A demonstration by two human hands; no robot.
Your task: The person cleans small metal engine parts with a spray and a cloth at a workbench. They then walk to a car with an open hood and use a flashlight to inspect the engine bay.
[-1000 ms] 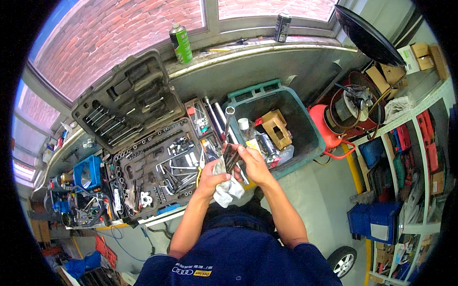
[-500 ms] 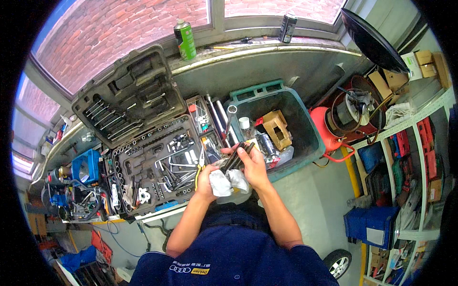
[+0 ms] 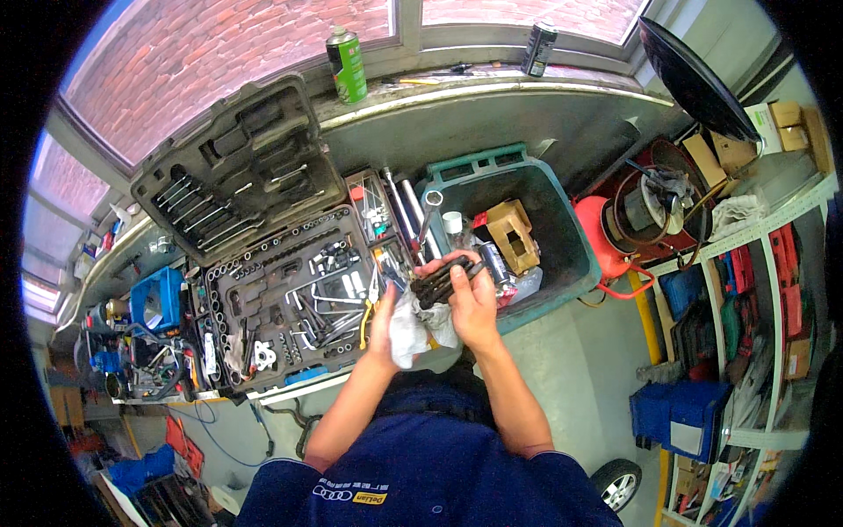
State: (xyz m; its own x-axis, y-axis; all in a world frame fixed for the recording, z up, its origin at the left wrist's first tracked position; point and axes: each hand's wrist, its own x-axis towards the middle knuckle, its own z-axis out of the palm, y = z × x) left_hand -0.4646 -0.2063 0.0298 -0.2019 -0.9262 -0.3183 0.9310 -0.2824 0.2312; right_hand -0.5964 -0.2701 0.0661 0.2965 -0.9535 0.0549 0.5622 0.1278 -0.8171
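In front of my body, my right hand (image 3: 472,303) is closed round a bundle of dark, rod-shaped metal pieces (image 3: 437,283). Whether these are bolts or tool bits I cannot make out. My left hand (image 3: 383,332) grips a crumpled white-grey rag (image 3: 409,330), whose folds hang below the dark pieces and touch them. Part of the rag lies under my right fingers. Just left of my left hand are yellow-handled pliers (image 3: 368,318), by the edge of an open tool case (image 3: 255,303) with sockets, hex keys and wrenches.
A green-grey bin (image 3: 562,220) with a torn cardboard box (image 3: 512,235) and cans stands beyond my right hand. A red tank (image 3: 599,230) is beside it. Spray cans, one green (image 3: 347,66), stand on the windowsill. Shelving (image 3: 746,351) lines the right side.
The dark pieces and the rag have shifted slightly right with my hands. My left hand has straightened up along the rag, and the dark bundle shows more plainly.
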